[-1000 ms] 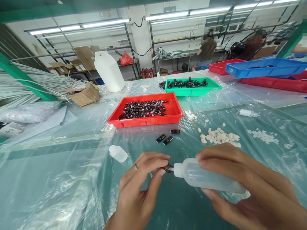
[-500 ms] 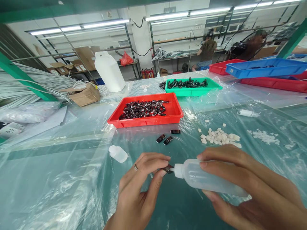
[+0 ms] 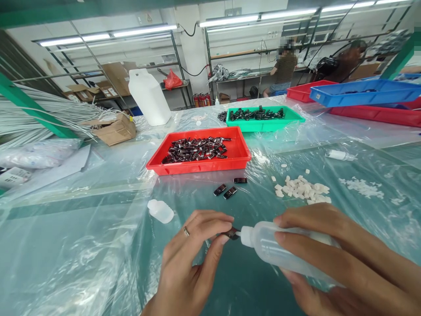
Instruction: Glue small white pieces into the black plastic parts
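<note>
My left hand [image 3: 194, 259] pinches a small dark glossy part [image 3: 233, 234] between thumb and fingertips. In my right hand [image 3: 342, 259] lies a translucent squeeze bottle [image 3: 272, 245], tilted on its side with its narrow nozzle at the dark part. Whether any liquid comes out I cannot tell. Several similar dark parts [image 3: 230, 192] lie on the table just beyond my hands. Farther back, a red tray [image 3: 200, 166] holds a pile of such dark pieces [image 3: 197, 149].
White pieces [image 3: 302, 188] are heaped at the right, near small white bits [image 3: 362, 188]. A small translucent bottle [image 3: 160, 211] lies at left. Behind stand a green tray [image 3: 266, 126], a white jug [image 3: 149, 98] and blue tray [image 3: 365, 94]. A person [image 3: 284, 68] sits in the background.
My right hand and the squeeze bottle have shifted slightly right and down, the nozzle staying at the dark part. My left hand keeps its pinch almost unmoved.
</note>
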The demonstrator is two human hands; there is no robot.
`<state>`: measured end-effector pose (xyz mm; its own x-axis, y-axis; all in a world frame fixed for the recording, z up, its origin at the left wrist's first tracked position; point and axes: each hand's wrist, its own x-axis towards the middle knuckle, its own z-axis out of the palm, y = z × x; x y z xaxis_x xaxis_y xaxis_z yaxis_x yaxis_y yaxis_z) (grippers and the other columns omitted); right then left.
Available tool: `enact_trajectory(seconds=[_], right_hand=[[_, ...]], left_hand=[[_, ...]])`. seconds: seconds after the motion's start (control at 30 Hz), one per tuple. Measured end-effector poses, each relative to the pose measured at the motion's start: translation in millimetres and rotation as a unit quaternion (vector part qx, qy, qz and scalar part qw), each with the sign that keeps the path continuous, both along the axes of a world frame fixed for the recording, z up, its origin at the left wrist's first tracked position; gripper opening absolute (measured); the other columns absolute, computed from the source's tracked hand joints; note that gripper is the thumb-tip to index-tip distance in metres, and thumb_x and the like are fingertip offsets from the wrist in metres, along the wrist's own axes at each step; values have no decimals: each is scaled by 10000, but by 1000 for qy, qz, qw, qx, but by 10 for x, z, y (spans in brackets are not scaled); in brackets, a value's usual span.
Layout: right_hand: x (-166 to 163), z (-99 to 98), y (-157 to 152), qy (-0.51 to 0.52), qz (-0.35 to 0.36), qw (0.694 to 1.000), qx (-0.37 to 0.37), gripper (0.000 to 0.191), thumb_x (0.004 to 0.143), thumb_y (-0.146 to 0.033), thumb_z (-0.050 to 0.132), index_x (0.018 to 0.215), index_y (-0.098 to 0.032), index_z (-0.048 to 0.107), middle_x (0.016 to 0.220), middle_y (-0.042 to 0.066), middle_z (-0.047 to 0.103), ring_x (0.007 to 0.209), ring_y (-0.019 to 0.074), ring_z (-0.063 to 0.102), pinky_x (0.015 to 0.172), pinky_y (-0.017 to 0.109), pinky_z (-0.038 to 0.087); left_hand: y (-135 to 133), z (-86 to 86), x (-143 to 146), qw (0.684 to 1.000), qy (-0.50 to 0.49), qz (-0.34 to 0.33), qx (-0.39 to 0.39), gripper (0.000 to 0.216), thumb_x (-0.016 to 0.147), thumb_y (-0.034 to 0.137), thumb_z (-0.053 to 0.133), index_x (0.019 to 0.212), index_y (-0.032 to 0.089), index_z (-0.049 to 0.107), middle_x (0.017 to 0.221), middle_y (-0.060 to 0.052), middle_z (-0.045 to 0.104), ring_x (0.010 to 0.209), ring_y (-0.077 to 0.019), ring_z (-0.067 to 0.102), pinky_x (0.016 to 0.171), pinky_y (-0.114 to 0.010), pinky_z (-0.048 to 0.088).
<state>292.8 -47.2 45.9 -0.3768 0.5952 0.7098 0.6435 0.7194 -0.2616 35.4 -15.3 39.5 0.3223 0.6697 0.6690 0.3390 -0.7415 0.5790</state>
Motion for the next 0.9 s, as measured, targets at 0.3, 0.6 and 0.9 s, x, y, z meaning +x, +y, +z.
enact_trajectory(seconds=[0.3, 0.6, 0.9], right_hand=[[38, 8, -71, -69, -27, 997, 9, 665, 794, -231, 640, 1435, -373, 532, 1364, 24, 626, 1304, 348, 596, 939, 459, 672], [34, 24, -111, -110, -36, 993, 6, 714, 844, -243, 624, 1521, -391, 454, 1449, 6, 562, 1312, 351, 577, 904, 476, 682], [54, 34, -66, -110, -19, 994, 13, 658, 815, -235, 635, 1451, -370, 528, 1392, 19, 609, 1283, 348, 604, 874, 441, 692]], left_hand=[[-3, -1, 5, 1000, 2, 3, -4, 339, 927, -53, 558, 1162, 183, 624, 1100, -49, 718, 1063, -136, 655, 901, -258, 543], [-10, -19, 7, 1000, 6, 3, 4, 347, 921, -57, 569, 1171, 179, 614, 1094, -52, 716, 1062, -139, 660, 910, -263, 542], [-14, -23, -1, 1000, 5, 4, -3, 340, 929, -38, 572, 1173, 193, 622, 1084, -61, 723, 1042, -161, 675, 906, -299, 560]])
